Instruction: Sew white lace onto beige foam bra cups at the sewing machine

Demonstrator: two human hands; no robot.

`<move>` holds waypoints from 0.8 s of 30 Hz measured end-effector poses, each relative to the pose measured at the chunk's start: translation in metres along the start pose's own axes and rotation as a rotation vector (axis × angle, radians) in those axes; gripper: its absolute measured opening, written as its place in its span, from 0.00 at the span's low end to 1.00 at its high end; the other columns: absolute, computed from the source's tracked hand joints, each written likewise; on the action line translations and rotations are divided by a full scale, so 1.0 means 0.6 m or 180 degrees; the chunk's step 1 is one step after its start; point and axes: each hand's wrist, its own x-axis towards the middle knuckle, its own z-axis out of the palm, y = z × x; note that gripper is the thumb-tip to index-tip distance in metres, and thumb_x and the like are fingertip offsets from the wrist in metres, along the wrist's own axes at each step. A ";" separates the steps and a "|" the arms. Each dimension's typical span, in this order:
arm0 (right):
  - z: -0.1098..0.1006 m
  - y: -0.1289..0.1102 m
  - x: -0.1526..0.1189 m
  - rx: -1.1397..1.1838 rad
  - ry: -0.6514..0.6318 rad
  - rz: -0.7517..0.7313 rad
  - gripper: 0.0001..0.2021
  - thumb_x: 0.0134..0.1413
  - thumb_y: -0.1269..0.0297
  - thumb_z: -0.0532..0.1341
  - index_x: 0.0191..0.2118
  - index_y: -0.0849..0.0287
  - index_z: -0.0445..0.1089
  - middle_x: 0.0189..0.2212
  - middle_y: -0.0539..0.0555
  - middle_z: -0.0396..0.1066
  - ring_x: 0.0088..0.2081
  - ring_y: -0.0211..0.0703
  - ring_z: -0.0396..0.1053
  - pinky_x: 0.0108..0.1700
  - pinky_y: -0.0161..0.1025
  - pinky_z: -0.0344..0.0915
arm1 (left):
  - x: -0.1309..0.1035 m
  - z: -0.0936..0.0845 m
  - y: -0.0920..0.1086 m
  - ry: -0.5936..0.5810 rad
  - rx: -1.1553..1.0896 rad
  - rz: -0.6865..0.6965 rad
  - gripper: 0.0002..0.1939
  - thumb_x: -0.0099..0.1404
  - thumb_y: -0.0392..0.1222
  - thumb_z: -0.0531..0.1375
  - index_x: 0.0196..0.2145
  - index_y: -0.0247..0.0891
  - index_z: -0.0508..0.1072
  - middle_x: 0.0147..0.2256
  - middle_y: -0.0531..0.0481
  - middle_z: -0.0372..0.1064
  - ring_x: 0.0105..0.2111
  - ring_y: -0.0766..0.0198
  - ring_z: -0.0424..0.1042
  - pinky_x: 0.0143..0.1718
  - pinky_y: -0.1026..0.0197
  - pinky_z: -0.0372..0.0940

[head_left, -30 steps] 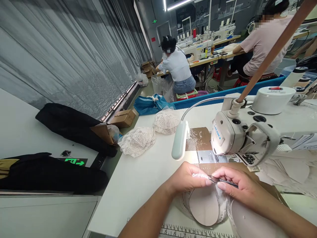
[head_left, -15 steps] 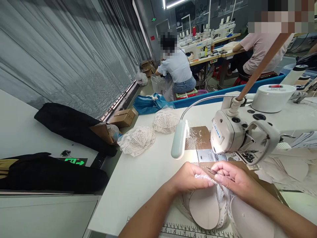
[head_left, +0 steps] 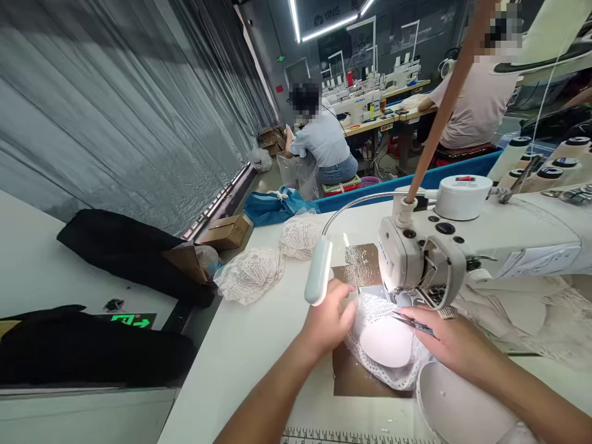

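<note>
A white lace bra (head_left: 386, 342) with smooth pale cups lies under the sewing machine's needle area, one cup on the brown plate and the other cup (head_left: 462, 401) nearer me. My left hand (head_left: 330, 317) is at the lace's left edge, thumb and forefinger pinched on it; the lamp head covers part of the fingers. My right hand (head_left: 437, 336) rests over the right side of the lace, close to the presser foot. It holds dark thread snips (head_left: 419, 325), their points toward the left over the cup. Its fingertips are partly hidden beneath the machine head.
The white sewing machine (head_left: 416, 246) stands ahead right, with a lamp (head_left: 318, 271) on a bendable neck. Lace pieces (head_left: 252, 274) lie at the table's left edge, more fabric (head_left: 522, 314) at right. A printed ruler (head_left: 356, 436) runs along the front. Two people sit beyond.
The lace bra has moved from near my body up to the needle area and lies flatter. My left hand has shifted left and away from the right. The view has swung right.
</note>
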 end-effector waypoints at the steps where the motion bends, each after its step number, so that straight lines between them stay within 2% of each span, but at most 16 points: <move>1: -0.002 0.002 0.000 -0.0129 0.0003 -0.0111 0.15 0.59 0.62 0.50 0.44 0.49 0.72 0.38 0.52 0.77 0.40 0.50 0.74 0.34 0.40 0.68 | -0.005 0.007 0.010 -0.0012 0.0177 0.0240 0.12 0.63 0.38 0.55 0.44 0.37 0.72 0.41 0.45 0.68 0.43 0.56 0.68 0.45 0.56 0.65; 4: -0.009 -0.003 -0.001 -0.0256 -0.0043 -0.0258 0.16 0.60 0.63 0.48 0.45 0.50 0.72 0.42 0.52 0.77 0.39 0.48 0.75 0.34 0.39 0.68 | -0.021 0.038 0.032 -0.0473 0.0652 0.0800 0.15 0.64 0.38 0.55 0.48 0.37 0.71 0.46 0.42 0.68 0.45 0.54 0.68 0.49 0.53 0.66; 6: -0.015 -0.010 -0.002 -0.0230 -0.0056 -0.0205 0.15 0.60 0.64 0.49 0.45 0.50 0.71 0.38 0.50 0.78 0.35 0.45 0.75 0.32 0.37 0.67 | -0.025 0.056 0.038 -0.0695 0.1001 0.0928 0.17 0.62 0.39 0.56 0.49 0.35 0.70 0.50 0.40 0.67 0.48 0.50 0.67 0.50 0.49 0.66; 8: -0.018 -0.015 -0.004 -0.0252 -0.0068 -0.0161 0.15 0.59 0.65 0.50 0.45 0.50 0.71 0.31 0.48 0.78 0.29 0.44 0.74 0.29 0.36 0.65 | -0.025 0.064 0.039 -0.0764 0.1287 0.0953 0.18 0.62 0.40 0.57 0.50 0.35 0.70 0.52 0.40 0.66 0.50 0.48 0.65 0.51 0.46 0.66; 15: -0.013 -0.021 0.000 -0.0431 -0.0225 -0.0093 0.15 0.56 0.68 0.51 0.46 0.53 0.70 0.17 0.46 0.70 0.17 0.42 0.67 0.21 0.35 0.55 | -0.019 0.052 0.028 -0.0877 0.1404 0.1050 0.21 0.59 0.38 0.57 0.52 0.35 0.69 0.57 0.39 0.62 0.55 0.46 0.62 0.55 0.43 0.62; 20: -0.018 -0.026 0.001 -0.0295 -0.0168 -0.0157 0.15 0.57 0.67 0.52 0.47 0.53 0.70 0.22 0.48 0.72 0.20 0.41 0.68 0.22 0.35 0.55 | -0.016 0.048 0.022 -0.0942 0.1310 0.1155 0.23 0.57 0.36 0.57 0.51 0.34 0.69 0.57 0.38 0.61 0.58 0.47 0.60 0.59 0.45 0.59; 24: -0.021 -0.029 -0.002 -0.0191 -0.0222 -0.0103 0.15 0.57 0.66 0.52 0.49 0.52 0.69 0.21 0.47 0.70 0.19 0.41 0.66 0.22 0.35 0.54 | -0.014 0.046 0.018 -0.1005 0.1267 0.1179 0.24 0.56 0.36 0.56 0.52 0.34 0.68 0.59 0.38 0.60 0.60 0.48 0.58 0.60 0.46 0.57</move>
